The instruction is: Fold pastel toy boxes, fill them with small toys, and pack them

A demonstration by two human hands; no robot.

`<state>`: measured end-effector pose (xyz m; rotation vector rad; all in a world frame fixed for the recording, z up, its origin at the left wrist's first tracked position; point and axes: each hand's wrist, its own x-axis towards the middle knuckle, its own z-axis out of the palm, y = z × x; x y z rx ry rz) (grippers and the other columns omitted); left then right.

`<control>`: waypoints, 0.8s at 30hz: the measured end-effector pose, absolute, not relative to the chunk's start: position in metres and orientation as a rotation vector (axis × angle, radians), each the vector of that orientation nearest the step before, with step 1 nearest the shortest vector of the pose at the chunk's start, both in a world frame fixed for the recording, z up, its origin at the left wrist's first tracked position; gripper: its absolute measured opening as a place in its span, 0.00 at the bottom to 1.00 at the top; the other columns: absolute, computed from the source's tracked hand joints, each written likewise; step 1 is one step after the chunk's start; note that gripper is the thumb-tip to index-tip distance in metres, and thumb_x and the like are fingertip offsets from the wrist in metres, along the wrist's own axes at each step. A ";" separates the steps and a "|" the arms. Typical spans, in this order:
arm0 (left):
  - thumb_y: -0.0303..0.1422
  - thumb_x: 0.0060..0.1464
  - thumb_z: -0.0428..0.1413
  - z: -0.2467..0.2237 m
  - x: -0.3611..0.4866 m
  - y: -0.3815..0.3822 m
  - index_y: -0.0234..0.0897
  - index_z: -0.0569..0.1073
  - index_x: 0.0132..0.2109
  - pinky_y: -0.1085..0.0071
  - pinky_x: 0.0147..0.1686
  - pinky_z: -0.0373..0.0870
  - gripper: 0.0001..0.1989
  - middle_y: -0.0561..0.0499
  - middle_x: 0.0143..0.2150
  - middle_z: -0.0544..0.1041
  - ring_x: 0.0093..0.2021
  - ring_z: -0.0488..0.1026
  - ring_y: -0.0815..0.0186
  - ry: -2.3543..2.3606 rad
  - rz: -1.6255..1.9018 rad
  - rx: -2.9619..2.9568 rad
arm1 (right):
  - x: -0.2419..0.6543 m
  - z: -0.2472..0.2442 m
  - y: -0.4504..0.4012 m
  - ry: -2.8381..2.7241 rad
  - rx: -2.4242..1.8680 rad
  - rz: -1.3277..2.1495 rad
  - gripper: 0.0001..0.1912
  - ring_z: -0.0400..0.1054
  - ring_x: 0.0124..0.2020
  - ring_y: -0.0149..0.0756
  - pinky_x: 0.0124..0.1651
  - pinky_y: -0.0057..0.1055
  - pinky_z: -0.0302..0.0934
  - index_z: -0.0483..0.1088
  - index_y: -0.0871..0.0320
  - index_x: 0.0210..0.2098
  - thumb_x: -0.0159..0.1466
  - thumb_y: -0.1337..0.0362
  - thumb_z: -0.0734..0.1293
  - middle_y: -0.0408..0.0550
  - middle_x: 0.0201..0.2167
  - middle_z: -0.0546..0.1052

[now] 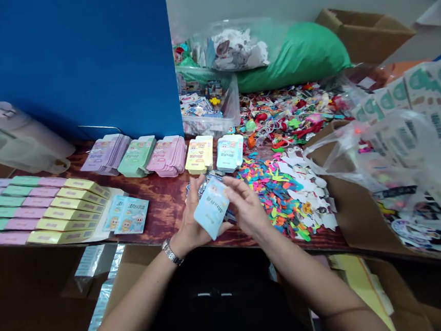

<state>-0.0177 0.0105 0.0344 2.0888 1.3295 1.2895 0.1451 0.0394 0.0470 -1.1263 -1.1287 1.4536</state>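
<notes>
A pale blue printed card packet (211,208) stands tilted between my left hand (189,221) and my right hand (246,209), and both hands grip it by its edges. A metal watch (172,252) sits on my left wrist. Below my hands, a small pile of printed cards (207,184) lies partly hidden on the dark wooden table (166,211). Just beyond are a yellow stack (199,154) and a blue stack (229,153) of similar packets. To my right lie colourful cut-out foam pieces (269,192) and white die-cut shapes (307,191).
Rows of flat coloured cartons (42,207) cover the table's left side, with lilac (106,155), green (137,156) and pink (167,156) stacks behind. A blue partition (68,60) stands at the back left. A plastic tub (207,105), green sack (292,56) and bagged printed sheets (407,139) lie beyond and rightward.
</notes>
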 end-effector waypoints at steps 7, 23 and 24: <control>0.38 0.49 0.63 0.027 -0.027 0.011 0.35 0.51 0.66 0.52 0.59 0.65 0.43 0.35 0.61 0.63 0.61 0.64 0.50 1.323 1.311 1.986 | 0.198 0.031 0.033 -2.180 -1.489 0.756 0.23 0.70 0.50 0.43 0.47 0.38 0.68 0.65 0.56 0.57 0.65 0.55 0.64 0.54 0.50 0.73; 0.36 0.47 0.63 0.018 -0.025 0.008 0.35 0.53 0.66 0.54 0.59 0.63 0.43 0.37 0.61 0.64 0.61 0.64 0.52 1.446 1.144 1.852 | 0.223 0.012 0.035 -2.538 -1.988 0.120 0.26 0.67 0.47 0.48 0.40 0.35 0.63 0.65 0.55 0.58 0.65 0.49 0.64 0.56 0.49 0.72; 0.36 0.47 0.63 0.018 -0.025 0.007 0.35 0.53 0.66 0.54 0.59 0.63 0.42 0.37 0.61 0.64 0.61 0.64 0.52 1.447 1.140 1.853 | 0.224 0.012 0.034 -2.551 -1.986 0.119 0.25 0.67 0.47 0.48 0.39 0.35 0.62 0.66 0.55 0.57 0.65 0.49 0.63 0.56 0.49 0.72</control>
